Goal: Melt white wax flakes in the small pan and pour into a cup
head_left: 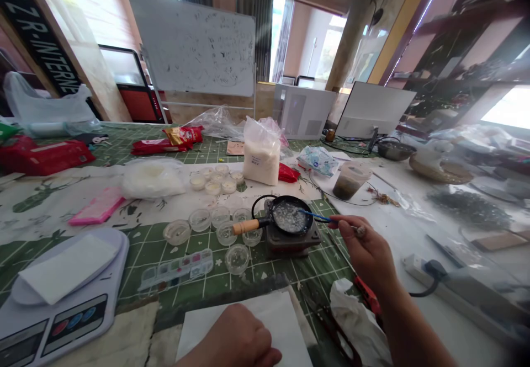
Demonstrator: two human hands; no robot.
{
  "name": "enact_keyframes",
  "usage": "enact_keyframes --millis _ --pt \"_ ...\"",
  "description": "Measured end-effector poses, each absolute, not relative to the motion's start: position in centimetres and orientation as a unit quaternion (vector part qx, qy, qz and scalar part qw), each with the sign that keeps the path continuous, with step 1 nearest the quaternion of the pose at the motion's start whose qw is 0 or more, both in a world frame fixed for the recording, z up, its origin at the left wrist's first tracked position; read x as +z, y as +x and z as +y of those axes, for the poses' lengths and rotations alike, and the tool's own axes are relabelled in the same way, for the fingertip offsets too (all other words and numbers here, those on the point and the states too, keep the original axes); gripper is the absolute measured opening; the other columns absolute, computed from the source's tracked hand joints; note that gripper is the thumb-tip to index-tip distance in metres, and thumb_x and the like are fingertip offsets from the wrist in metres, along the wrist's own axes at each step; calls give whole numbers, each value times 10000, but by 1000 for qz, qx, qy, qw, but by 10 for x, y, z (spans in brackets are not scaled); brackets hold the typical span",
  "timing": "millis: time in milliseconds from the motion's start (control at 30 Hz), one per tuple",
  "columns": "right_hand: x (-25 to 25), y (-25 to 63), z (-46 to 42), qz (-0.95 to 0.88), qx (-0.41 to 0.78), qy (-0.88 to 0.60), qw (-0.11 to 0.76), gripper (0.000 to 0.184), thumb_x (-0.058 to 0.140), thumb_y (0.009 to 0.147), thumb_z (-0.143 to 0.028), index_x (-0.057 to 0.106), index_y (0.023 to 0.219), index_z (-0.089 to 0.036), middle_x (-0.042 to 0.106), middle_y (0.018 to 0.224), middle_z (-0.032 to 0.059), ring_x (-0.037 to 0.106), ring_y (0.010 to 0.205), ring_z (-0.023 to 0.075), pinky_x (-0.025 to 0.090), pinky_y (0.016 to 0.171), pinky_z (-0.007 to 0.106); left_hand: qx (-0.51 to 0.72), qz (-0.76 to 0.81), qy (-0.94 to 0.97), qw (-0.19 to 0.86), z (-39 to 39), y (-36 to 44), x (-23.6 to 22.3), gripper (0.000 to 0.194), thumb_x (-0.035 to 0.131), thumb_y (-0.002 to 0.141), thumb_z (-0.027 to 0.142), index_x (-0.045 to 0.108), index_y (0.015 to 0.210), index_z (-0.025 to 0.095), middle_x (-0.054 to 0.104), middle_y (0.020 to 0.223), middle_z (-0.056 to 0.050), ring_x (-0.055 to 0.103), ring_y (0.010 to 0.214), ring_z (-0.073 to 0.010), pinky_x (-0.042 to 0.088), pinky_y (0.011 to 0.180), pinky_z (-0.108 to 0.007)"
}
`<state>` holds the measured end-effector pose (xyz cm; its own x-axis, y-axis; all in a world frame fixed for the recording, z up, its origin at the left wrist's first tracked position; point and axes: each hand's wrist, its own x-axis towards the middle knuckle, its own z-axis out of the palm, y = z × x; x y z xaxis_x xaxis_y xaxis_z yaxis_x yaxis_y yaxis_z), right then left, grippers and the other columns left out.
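My right hand is closed around a thin blue stick. The far end of the stick dips into whitish, lumpy granules inside a small black frying pan. The pan sits on a small dark hot plate, its wooden handle pointing left. My left hand rests with curled fingers on a sheet of white paper at the front; nothing sticks out of it, though its palm side is hidden. Several clear round dishes stand left of the pan.
At left are a kitchen scale with paper on it and a divided pill-type box. Scissors, crumpled tissue and a power strip lie right. Behind the pan stand a bag of white granules and a plastic cup.
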<state>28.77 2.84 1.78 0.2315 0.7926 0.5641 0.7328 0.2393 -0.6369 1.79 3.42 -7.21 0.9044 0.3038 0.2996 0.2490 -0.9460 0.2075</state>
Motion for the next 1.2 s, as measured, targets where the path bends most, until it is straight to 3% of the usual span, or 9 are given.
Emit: enact_keyframes --millis 133,300,433,567,733,867,1000,1133,1200 --pt "21 287 27 -688 74 -558 457 217 509 939 -300 681 1047 -224 704 908 65 631 943 212 521 817 355 182 147 969 84 35 17 -74 327 508 902 273 512 587 187 579 527 1 489 455 -141 263 479 -297" --pt "27 286 23 -626 3 -609 487 165 529 933 -276 680 962 -218 688 833 49 646 846 200 515 775 343 191 139 968 79 35 17 -73 401 408 960 300 492 583 191 562 513 7 483 440 -140 232 473 -323" --pt "29 284 19 -712 37 -538 451 161 531 923 -222 672 1002 -224 693 891 49 628 934 203 519 794 329 168 147 972 81 34 16 -73 360 471 925 295 491 581 188 585 530 16 512 454 -140 238 481 -324" --pt "29 283 18 -666 -13 -584 465 145 548 919 -218 677 985 -215 677 879 52 634 880 195 511 798 337 158 148 973 77 34 16 -73 316 528 882 275 497 579 190 589 532 21 520 460 -142 231 478 -332" --pt "27 283 21 -723 37 -530 441 168 529 924 -205 662 1024 -229 689 919 54 620 949 207 518 802 342 156 153 973 79 35 16 -71 277 580 853 256 513 592 191 605 550 21 519 469 -145 251 483 -319" --pt "27 286 21 -668 -34 -582 463 133 555 915 -213 673 975 -221 681 872 52 625 889 204 505 811 360 164 153 972 76 35 17 -71 269 595 846 249 519 594 190 604 545 15 522 470 -149 258 482 -311" --pt "27 283 20 -724 34 -526 445 154 534 920 -200 666 994 -228 693 902 48 622 945 204 515 810 341 166 159 970 82 34 17 -74 254 602 836 243 518 602 190 616 562 25 541 476 -152 274 489 -314" --pt "26 285 20 -663 -7 -583 469 130 555 916 -227 676 965 -223 685 887 50 637 892 202 508 811 352 167 150 971 79 35 17 -76 270 569 844 244 502 588 190 595 538 16 527 464 -150 246 478 -314" --pt "25 286 20 -669 29 -570 477 144 534 929 -234 676 947 -227 682 891 47 645 877 193 514 799 342 164 148 972 82 35 17 -75 278 569 848 255 500 587 190 597 538 17 520 460 -146 241 477 -311"
